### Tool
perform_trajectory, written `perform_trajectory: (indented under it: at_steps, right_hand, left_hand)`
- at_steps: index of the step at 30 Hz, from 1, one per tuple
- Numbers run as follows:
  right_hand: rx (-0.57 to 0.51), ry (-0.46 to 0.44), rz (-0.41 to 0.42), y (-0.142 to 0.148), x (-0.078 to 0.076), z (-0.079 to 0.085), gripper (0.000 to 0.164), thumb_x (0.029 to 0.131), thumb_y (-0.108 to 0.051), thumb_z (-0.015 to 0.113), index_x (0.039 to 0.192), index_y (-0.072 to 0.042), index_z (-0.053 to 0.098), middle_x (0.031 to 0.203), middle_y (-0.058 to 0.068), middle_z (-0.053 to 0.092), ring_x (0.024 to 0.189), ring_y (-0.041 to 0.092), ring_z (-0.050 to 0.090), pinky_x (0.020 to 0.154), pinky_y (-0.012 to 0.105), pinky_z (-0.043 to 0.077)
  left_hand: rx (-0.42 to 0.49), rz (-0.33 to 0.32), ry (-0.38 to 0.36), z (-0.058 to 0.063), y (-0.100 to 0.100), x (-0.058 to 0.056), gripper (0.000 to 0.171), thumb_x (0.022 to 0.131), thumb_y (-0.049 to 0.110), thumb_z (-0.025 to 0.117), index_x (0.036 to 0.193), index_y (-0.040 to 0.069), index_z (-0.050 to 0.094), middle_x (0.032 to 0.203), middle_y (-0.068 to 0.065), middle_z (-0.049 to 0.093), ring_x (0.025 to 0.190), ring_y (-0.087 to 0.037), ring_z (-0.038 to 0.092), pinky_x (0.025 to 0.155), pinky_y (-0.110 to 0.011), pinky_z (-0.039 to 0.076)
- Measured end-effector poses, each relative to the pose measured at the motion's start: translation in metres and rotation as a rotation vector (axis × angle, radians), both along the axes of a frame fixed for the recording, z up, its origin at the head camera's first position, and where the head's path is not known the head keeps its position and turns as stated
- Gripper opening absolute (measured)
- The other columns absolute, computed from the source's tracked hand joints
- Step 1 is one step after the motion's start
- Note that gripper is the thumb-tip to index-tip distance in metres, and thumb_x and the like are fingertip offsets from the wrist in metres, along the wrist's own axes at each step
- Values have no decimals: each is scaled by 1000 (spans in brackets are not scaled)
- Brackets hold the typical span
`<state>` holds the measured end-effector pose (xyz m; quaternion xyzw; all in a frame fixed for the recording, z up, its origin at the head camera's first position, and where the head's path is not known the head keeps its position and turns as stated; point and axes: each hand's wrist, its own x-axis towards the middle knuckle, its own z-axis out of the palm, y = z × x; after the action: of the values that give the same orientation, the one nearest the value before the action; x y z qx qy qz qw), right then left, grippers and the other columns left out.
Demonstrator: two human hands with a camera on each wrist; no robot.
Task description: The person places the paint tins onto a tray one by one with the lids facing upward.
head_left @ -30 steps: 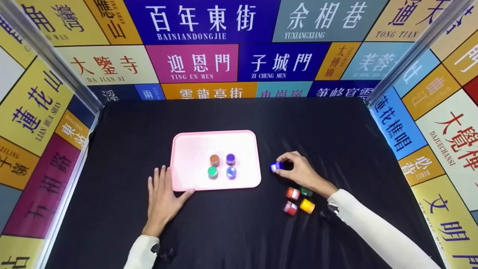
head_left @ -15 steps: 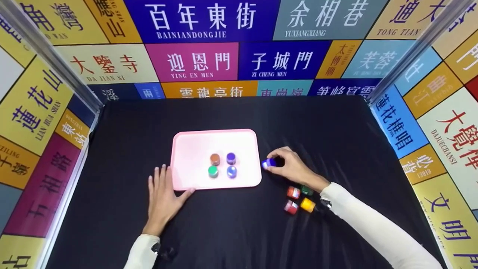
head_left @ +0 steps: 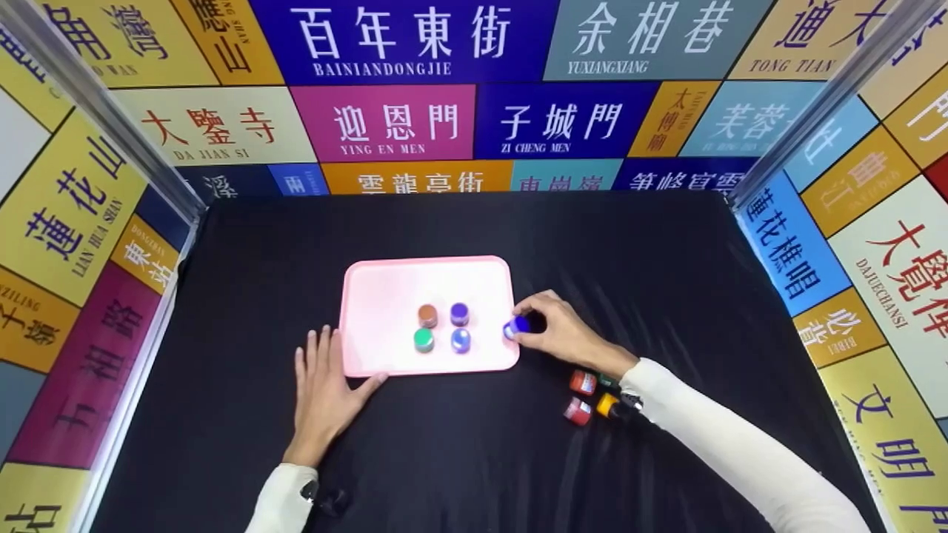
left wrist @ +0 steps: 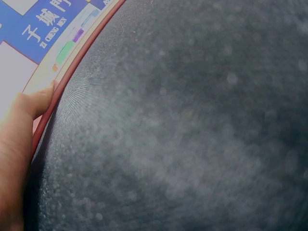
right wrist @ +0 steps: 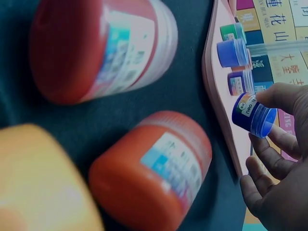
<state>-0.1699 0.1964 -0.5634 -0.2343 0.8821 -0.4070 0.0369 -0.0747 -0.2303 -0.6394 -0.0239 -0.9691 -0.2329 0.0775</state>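
Between thumb and fingers, my right hand (head_left: 559, 329) pinches a dark blue paint jar (head_left: 515, 327) at the right rim of the pink tray (head_left: 385, 277). The right wrist view shows that paint jar (right wrist: 253, 114) tilted, its label facing the camera. My left hand (head_left: 326, 400) lies at the tray's lower left corner, fingers straight along the left side and thumb at the front rim. On the tray stand a brown jar (head_left: 427, 315), a purple jar (head_left: 459, 314), a green jar (head_left: 423, 340) and a lighter blue jar (head_left: 461, 340), in two rows.
Right of the tray, on the black cloth (head_left: 444, 459), lie an orange-red jar (head_left: 583, 382), a dark red jar (head_left: 578, 411) and a yellow jar (head_left: 607, 404). A dark green jar (head_left: 607, 380) is partly hidden under the right forearm. Sign-covered panels (head_left: 381, 122) enclose the table.
My right hand has moved left with the dark blue paint jar, from the cloth beside the tray to its right rim. The left hand and the jars on the tray stay put.
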Motion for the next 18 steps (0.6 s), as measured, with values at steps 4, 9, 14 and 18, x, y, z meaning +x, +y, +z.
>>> perform_trajectory:
  at_steps: [4,9,14,18]
  right_hand:
    - [9,8,27,-7,-1,-1,35,86,-19,95,114,-6,79,112,6,75,114,28,63,102,44,52]
    - [19,17,58,-16,-2,-3,34,86,-20,95,111,-6,77,110,8,74,112,30,64,100,44,52]
    - [34,25,93,-26,-3,-4,32,85,-17,94,111,-6,78,105,6,73,109,28,63,96,41,52]
    - [37,39,114,-31,-3,-4,32,86,-16,93,112,-6,78,101,7,74,107,29,63,92,40,52]
  left_hand:
    - [5,0,-1,0,0,0,121,90,70,79,170,-5,29,178,-30,24,169,-48,11,136,-62,1]
    - [9,0,-6,1,0,1,121,90,70,79,170,-5,29,178,-30,25,169,-47,11,136,-62,0]
    - [5,3,8,1,1,1,121,90,71,79,170,-6,30,177,-30,26,168,-48,13,136,-62,2]
    - [8,6,30,1,1,0,121,89,71,80,169,-7,32,176,-30,28,168,-48,15,136,-63,4]
